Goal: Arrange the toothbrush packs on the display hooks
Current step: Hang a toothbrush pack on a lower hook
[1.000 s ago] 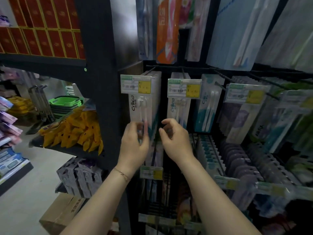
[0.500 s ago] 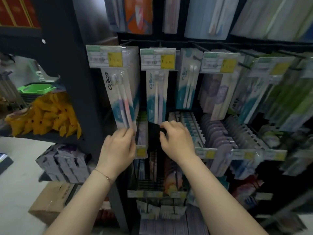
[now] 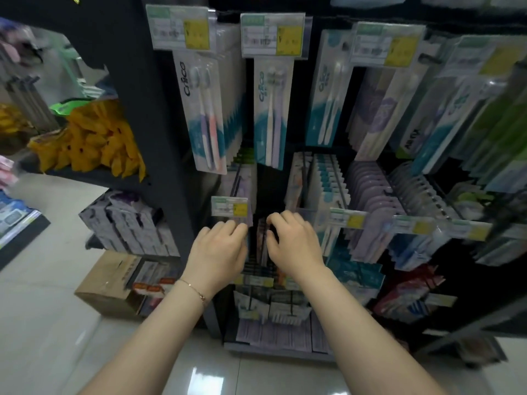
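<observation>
Judging by the rack [image 3: 159, 124], most is done: top packs [image 3: 208, 109] hang in full, even rows above the tag [image 3: 229, 206]. Lower packs [image 3: 242, 178] behind the tag look looser, likely left to straighten. Left hand [image 3: 219, 249] sits just below the tag, right hand [image 3: 293, 243] below-right of it; fingers [image 3: 238, 228] curl inward, and whether round a pack I cannot tell.
</observation>
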